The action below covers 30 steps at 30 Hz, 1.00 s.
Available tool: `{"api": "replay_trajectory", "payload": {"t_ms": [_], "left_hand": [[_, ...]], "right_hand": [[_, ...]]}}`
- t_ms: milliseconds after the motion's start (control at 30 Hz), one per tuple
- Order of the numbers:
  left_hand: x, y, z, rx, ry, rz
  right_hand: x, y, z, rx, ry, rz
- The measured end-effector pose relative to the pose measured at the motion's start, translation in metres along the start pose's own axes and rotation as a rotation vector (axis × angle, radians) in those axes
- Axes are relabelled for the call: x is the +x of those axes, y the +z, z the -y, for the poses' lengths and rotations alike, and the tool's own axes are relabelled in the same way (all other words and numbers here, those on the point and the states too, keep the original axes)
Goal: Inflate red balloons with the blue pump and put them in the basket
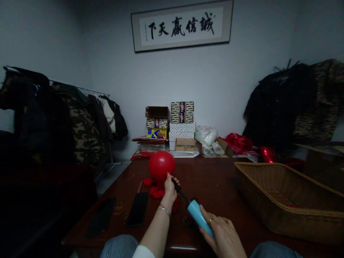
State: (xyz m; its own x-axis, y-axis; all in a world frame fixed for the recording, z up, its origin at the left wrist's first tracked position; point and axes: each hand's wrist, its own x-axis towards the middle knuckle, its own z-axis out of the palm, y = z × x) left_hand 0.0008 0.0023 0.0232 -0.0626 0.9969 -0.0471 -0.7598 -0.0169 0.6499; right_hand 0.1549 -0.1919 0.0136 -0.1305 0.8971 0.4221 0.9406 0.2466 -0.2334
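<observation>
My left hand (171,186), with a bangle at its wrist, is closed around the black end of a hand balloon pump (197,211). A round, partly inflated red balloon (161,164) stands just above these fingers, its neck hidden by the hand. My right hand (223,231), wearing a ring, wraps the pump's light blue barrel. Between barrel and black end, the thin dark rod shows. Limp red balloons (157,191) lie on the table below the inflated one. The pump slants from upper left to lower right over the tabletop.
On the brown table (209,175), two dark phone-like slabs lie left, a black phone (137,209) nearer my arm, beside yellow rubber bands (117,208). A large wicker basket (268,208) takes up the right side. Stacked boxes (182,132) stand at the back.
</observation>
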Motion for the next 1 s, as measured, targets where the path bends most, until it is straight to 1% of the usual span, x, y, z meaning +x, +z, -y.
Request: {"api": "replay_trajectory", "payload": {"t_ms": [133, 300, 467, 600, 767, 867, 1000], "left_hand": [[-0.006, 0.002, 0.003, 0.013, -0.014, -0.008], [-0.013, 0.007, 0.007, 0.031, -0.084, -0.031], [-0.011, 0.006, 0.006, 0.057, -0.085, -0.06], [-0.008, 0.004, 0.005, 0.101, -0.063, -0.105], [-0.003, 0.0, 0.005, 0.105, -0.046, -0.104], [0.003, -0.005, 0.003, 0.121, -0.004, -0.096], [0.008, -0.009, -0.006, 0.099, 0.037, -0.105]], "right_hand": [[0.017, 0.0, 0.013, 0.0, 0.02, 0.016], [0.038, 0.003, 0.021, -0.003, 0.032, 0.03], [0.044, 0.013, 0.024, -0.036, 0.036, 0.03], [0.042, 0.017, 0.028, -0.038, 0.034, 0.021], [0.032, 0.014, 0.027, -0.044, 0.027, -0.004], [0.019, 0.012, 0.02, -0.032, 0.004, -0.009], [-0.003, 0.013, 0.001, -0.024, -0.067, -0.02]]}}
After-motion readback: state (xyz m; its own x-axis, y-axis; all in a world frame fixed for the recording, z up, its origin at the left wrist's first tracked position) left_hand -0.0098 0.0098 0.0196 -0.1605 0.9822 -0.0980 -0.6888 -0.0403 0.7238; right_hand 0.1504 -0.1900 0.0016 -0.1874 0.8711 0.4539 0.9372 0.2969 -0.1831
